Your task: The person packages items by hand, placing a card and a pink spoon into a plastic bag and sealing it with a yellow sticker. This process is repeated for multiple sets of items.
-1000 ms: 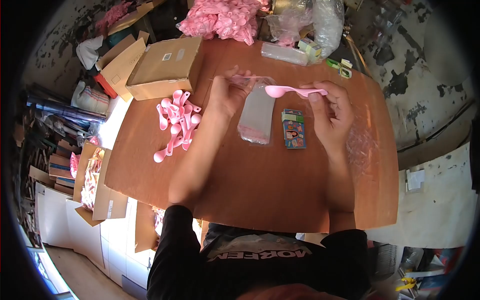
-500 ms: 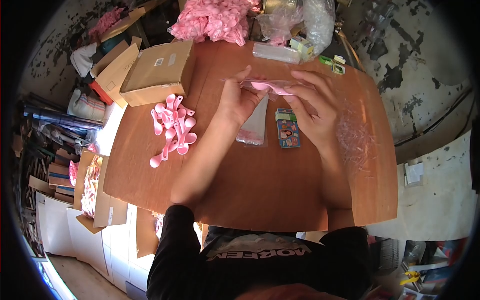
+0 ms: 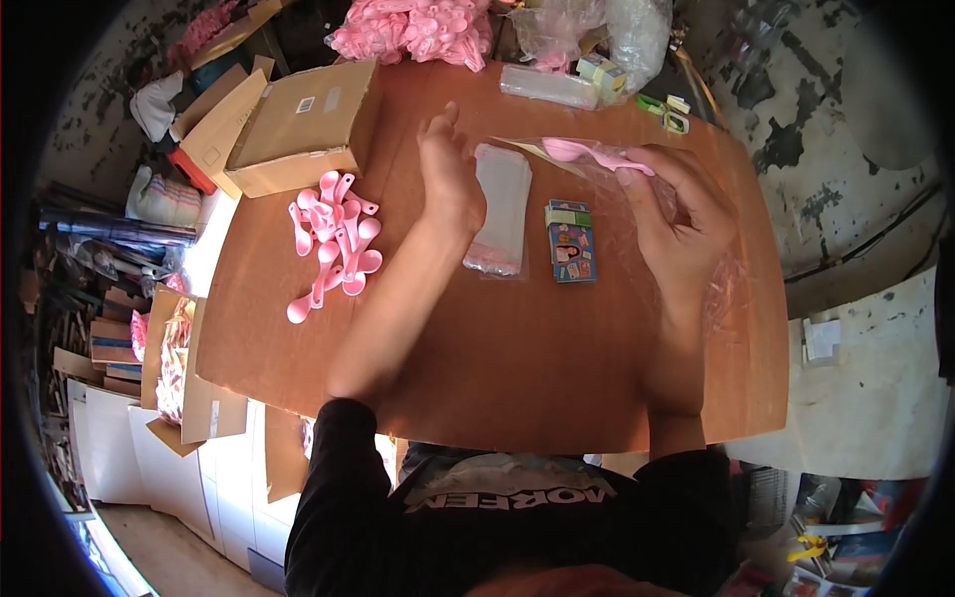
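Note:
My right hand (image 3: pixel 681 204) pinches a pink spoon (image 3: pixel 587 154) by its handle end, with clear plastic film around it. The spoon is above the table, right of centre. My left hand (image 3: pixel 453 179) is raised with its fingers apart and nothing in it. Beside it lies a stack of clear plastic bags (image 3: pixel 502 204). Between the hands, on the table, sits a stack of blue printed cards (image 3: pixel 571 249) with a green and white band. At the left is a loose pile of pink spoons (image 3: pixel 343 234).
A closed cardboard box (image 3: pixel 308 119) stands at the back left of the table (image 3: pixel 517 378). Behind are a heap of pink spoons (image 3: pixel 428 35), a clear package (image 3: pixel 549 87) and green scissors (image 3: pixel 665 111). Thin plastic scraps (image 3: pixel 726 289) lie at the right.
My left hand has let go of the plastic-covered spoon and moved left. My right hand has moved right with the spoon. The view has shifted slightly.

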A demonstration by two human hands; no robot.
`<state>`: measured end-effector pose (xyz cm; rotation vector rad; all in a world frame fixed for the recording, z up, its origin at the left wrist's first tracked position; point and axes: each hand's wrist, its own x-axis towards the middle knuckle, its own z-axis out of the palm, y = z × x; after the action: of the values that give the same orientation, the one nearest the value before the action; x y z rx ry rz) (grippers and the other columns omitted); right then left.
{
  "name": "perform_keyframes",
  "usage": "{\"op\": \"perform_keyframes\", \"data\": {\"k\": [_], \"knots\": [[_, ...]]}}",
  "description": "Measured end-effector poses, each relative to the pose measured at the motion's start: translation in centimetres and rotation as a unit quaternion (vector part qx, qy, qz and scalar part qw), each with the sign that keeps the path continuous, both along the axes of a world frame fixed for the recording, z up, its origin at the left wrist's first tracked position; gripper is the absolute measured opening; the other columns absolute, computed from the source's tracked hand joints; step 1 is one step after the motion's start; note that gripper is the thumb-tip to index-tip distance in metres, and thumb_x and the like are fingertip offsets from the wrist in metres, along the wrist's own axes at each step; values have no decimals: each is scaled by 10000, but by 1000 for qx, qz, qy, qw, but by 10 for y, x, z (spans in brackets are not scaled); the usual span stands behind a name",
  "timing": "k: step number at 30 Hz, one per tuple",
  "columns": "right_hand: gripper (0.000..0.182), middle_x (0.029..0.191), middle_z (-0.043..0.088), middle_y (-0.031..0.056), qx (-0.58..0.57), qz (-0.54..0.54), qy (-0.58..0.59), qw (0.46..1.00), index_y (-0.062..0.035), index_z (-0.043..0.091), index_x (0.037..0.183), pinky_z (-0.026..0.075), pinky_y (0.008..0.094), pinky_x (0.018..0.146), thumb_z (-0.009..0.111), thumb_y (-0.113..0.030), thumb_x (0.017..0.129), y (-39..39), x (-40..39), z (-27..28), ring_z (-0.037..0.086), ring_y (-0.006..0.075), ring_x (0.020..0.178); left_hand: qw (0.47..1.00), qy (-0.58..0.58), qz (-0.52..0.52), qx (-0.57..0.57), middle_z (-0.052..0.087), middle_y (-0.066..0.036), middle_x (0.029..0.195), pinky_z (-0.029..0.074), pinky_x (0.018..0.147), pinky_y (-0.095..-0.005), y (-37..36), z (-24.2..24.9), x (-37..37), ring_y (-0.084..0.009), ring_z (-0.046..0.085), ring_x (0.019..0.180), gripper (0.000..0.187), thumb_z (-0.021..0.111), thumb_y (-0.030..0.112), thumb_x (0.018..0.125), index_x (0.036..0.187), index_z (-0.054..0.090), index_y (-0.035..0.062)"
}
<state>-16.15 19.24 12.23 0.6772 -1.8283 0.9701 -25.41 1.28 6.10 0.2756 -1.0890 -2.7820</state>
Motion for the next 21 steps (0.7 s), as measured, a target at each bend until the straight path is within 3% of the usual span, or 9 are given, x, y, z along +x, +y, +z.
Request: {"op": "perform_keyframes", "data": {"k": [1, 3, 6, 8, 12, 14, 17, 19, 21], "knots": [[175, 879, 691, 116, 0, 1, -3, 1000, 18, 696, 932, 528, 278, 708, 710, 45, 760, 0, -4, -3, 670, 190, 798, 1000, -3, 1, 0, 283, -152, 1439, 154, 1134, -437, -1, 7, 4, -253, 358, 1314, 693, 555, 220, 873, 1460, 230, 45], [186, 892, 693, 125, -10, 39, -192, 981, 39, 691, 951, 537, 256, 714, 719, 11, 769, 0, -15, -14, 677, 176, 808, 989, 95, 62, -91, 334, -129, 1414, 187, 1121, -431, -4, 25, 11, -234, 378, 1291, 696, 559, 177, 858, 1461, 236, 47], [199, 888, 696, 118, -61, 90, -287, 952, 52, 687, 970, 541, 236, 713, 723, -27, 790, 3, -30, -30, 678, 148, 808, 978, 184, 62, -81, 411, -115, 1316, 278, 1068, -381, -11, 43, 12, -200, 430, 1204, 687, 563, 115, 836, 1434, 249, -8], [188, 879, 697, 109, -68, 85, -300, 948, 52, 688, 967, 541, 235, 708, 718, -28, 800, 5, -28, -27, 673, 136, 807, 961, 257, 80, -56, 483, -71, 1143, 384, 964, -328, -13, 55, 14, -138, 499, 1021, 607, 559, 96, 834, 1375, 328, -55], [147, 849, 695, 86, -89, 65, -326, 939, 48, 690, 949, 534, 225, 692, 703, -18, 819, 1, -18, -6, 662, 113, 788, 960, 259, 92, -43, 511, -74, 1151, 400, 946, -326, -21, 55, 16, -152, 520, 1032, 538, 572, 109, 837, 1330, 415, -38], [134, 845, 693, 80, -95, 54, -311, 944, 47, 690, 939, 529, 219, 686, 700, -10, 819, -5, -13, 6, 659, 106, 785, 962, 259, 36, -81, 487, -118, 1266, 410, 960, -384, -22, 55, 13, -232, 533, 1127, 506, 503, 114, 886, 1359, 387, -24], [159, 839, 688, 69, -96, 51, -235, 966, 46, 676, 976, 517, 205, 669, 688, 13, 820, -9, -19, 8, 652, 96, 771, 952, 274, -56, -122, 549, -77, 1141, 415, 930, -323, -19, 57, 14, -157, 551, 1034, 480, 591, 132, 838, 1283, 487, -13], [219, 844, 685, 65, -92, 75, -254, 960, 35, 652, 1044, 514, 208, 664, 677, 24, 826, -7, -33, 0, 643, 89, 757, 935, 282, -103, -191, 573, -73, 1175, 426, 939, -357, -18, 54, 16, -196, 572, 1071, 410, 535, 130, 905, 1298, 490, 23], [241, 840, 683, 62, -82, 89, -257, 959, 27, 643, 1068, 510, 204, 656, 677, 21, 829, -7, -35, -1, 635, 81, 743, 838, 350, -228, -351, 576, -76, 1160, 460, 922, -350, -13, 46, 16, -173, 577, 1058, 412, 609, 110, 892, 1276, 502, 6]]}}
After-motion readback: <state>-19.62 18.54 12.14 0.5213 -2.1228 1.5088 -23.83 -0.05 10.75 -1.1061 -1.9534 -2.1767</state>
